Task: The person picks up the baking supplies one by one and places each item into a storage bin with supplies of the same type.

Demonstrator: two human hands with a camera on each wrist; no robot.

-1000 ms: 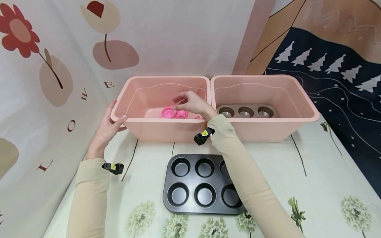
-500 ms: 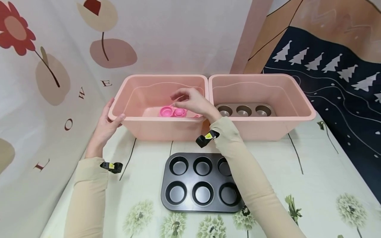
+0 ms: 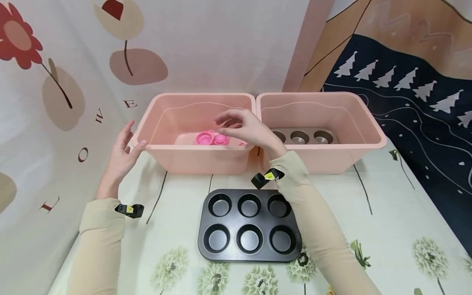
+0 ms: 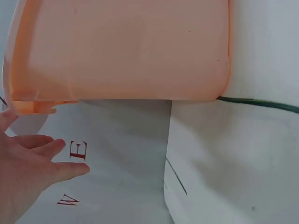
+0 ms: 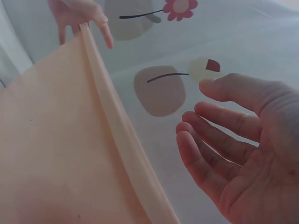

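Observation:
In the head view the left hand (image 3: 119,157) is beside the left end of the left pink bin (image 3: 203,160), fingers spread and holding nothing; whether it still touches the rim I cannot tell. The right hand (image 3: 250,129) hovers over that bin's right part with fingers loosely bent and nothing in them. Below it, pink round cups (image 3: 221,139) lie on the bin floor. The left wrist view has the left hand (image 4: 37,163) by the bin's outer wall (image 4: 126,51). In the right wrist view, the relaxed right hand (image 5: 243,140) is beside the bin rim (image 5: 117,116).
A right pink bin (image 3: 332,159) adjoins the left one and contains a brownish muffin tray (image 3: 311,137). In front of both bins, a dark six-cup muffin tray (image 3: 262,243) lies on the floral cloth. Patterned fabric stands behind and at the left.
The left hand has loosened from the bin's rim and shifted slightly left, its fingers spreading. Compared with the bins, the right hand has moved a little to the right.

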